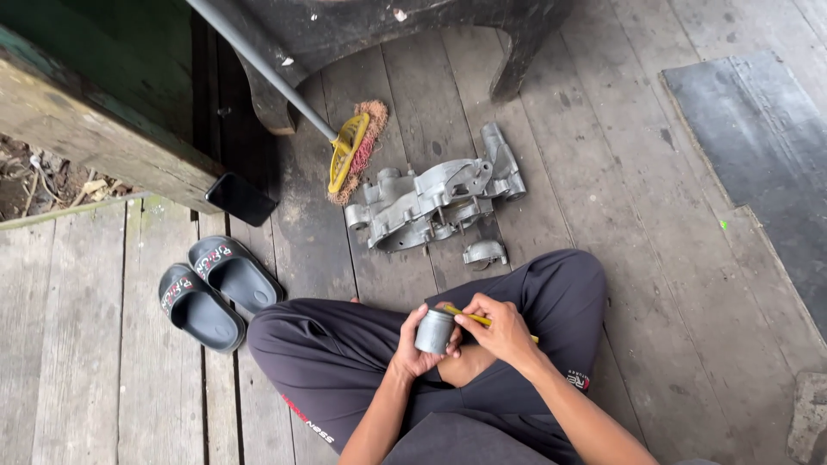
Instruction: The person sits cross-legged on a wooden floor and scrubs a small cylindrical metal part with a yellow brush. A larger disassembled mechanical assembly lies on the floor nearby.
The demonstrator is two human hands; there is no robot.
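Seated cross-legged on a plank floor (655,258), head camera looking down. Left hand (412,344) wrapped round a small grey metal cylinder (433,331), held upright over the lap, grip closed on its side wall. Right hand (502,327) pinching a yellow tool (469,317), tip laid at the cylinder's top rim; grip narrow and shut on the shaft. Cylinder probably stiff, fairly heavy for its bulk, smooth and perhaps oily, so likely to slip; best taken round the wall with thumb opposite fingers, as here, clear of the open top. On the floor ahead, well apart from the hands: a silver engine casing (435,202), a small cast part (485,252) just beside it, a yellow brush (351,153) on a long grey handle. To the left, a pair of dark sandals (215,288), near the knee.
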